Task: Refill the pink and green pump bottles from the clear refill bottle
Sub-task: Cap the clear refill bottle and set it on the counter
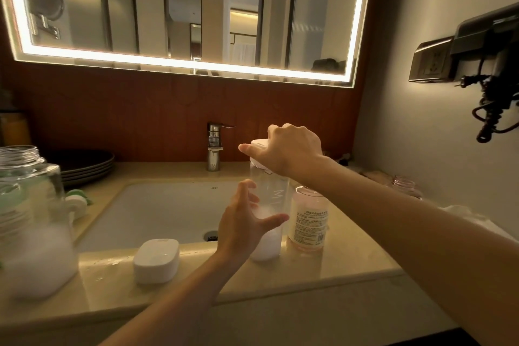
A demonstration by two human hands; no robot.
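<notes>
**Tall bottle near the basin edge, one hand on its cap**

Beige stone counter (323,270) runs around a white sink (157,213) under a lit mirror (182,8), with a chrome tap (214,146) at twelve o'clock from the basin. A tall clear bottle (276,191) stands on the counter at the sink's three o'clock edge, with white liquid low in its base. The right hand (292,149) is closed over its white cap (259,144), fingers wrapped down around it; whether it is twisting or only gripping, I cannot tell. The left hand (241,222) is at the bottle's eight o'clock side, fingers spread apart and curved toward the body, not clamped on it, though the thumb seems to brush the front.

Just beside the tall bottle, at its three o'clock, stands the pink bottle (307,219) with an open neck and a printed label. A second open clear bottle (33,219), tinted green, sits at nine o'clock in the foreground, with white liquid at its bottom, and a green pump head (77,201) lies behind it. A white soap box (156,260) rests at six o'clock from the sink.

My judgement of the risks: with the body unsupported, a turn on the cap could spin or tip the tall bottle toward the basin or knock the pink bottle standing against it. Water drops on the counter suggest a slippery footing. A cap that frees suddenly could slosh the liquid.
</notes>
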